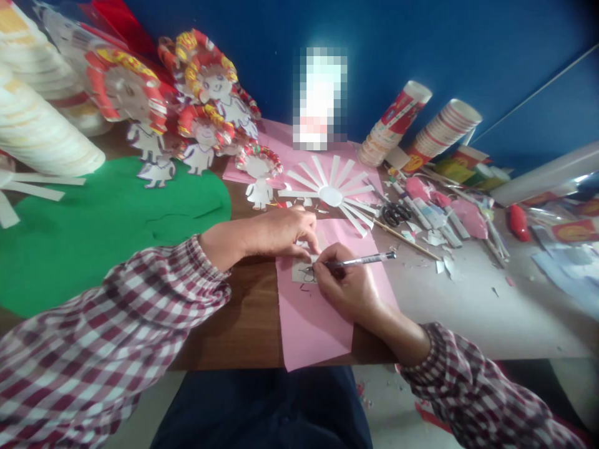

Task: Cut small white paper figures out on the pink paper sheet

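Note:
A pink sheet (316,324) lies on the wooden table, with a small pale piece of paper (298,274) on top. My left hand (281,234) rests over the upper part of that small paper, its fingers bent and apart, holding nothing. My right hand (349,284) is closed around a pen (369,259), whose tip meets the paper at some dark drawn lines. A few more dark marks show on the pink sheet just below the small paper.
Green felt (107,218) covers the left side. Paper dolls (201,149) with red and yellow rings stand behind it. A white strip sunburst (330,196), scissors (395,214), a thin stick (412,240), cup stacks (397,121) and paper scraps lie towards the back and right.

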A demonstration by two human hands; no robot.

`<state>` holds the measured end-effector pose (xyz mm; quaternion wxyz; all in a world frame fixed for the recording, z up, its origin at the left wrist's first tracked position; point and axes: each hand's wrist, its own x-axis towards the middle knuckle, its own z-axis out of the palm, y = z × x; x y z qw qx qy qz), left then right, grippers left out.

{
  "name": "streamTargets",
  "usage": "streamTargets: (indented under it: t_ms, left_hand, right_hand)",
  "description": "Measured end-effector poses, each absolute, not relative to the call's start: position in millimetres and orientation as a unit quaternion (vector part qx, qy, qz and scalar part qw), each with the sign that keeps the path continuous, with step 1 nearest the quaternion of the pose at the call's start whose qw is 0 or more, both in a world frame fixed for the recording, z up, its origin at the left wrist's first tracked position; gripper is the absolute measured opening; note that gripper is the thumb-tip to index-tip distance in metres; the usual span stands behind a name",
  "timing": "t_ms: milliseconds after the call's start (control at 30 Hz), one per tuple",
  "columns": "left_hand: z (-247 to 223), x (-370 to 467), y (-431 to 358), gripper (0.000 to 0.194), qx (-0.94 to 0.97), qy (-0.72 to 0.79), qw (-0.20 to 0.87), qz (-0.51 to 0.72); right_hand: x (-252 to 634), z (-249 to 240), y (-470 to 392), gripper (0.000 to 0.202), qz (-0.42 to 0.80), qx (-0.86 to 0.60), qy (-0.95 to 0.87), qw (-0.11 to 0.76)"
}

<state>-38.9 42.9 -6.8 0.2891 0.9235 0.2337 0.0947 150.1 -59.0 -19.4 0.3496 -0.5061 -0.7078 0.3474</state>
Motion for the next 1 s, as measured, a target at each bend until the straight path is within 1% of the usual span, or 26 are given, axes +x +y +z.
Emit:
streamTargets:
  t_ms: [467,667,900,1000]
  left_hand:
    - [-9.3,-38.7,44.0,0.011,0.923,0.229,0.293,0.101]
    - [-11.0,-39.2,44.7,0.013,0.926,0.224,0.287,0.103]
    - [-12.9,-39.2,44.4,0.012,0.928,0.230,0.274,0.109]
    - [-13.0,-39.4,43.9,0.013,0.930,0.227,0.265,0.117]
  right_hand:
    - [151.3,-17.2,-58.7,0.009,0.333,-0.508,-0.713,0.349]
    - [151.6,-14.8,-58.0,0.009,0.322,-0.518,-0.716,0.340]
    - [150.3,-14.3,-58.5,0.010,0.331,-0.521,-0.708,0.343]
    - [150.8,-12.7,-57.7,0.011,0.363,-0.526,-0.681,0.358]
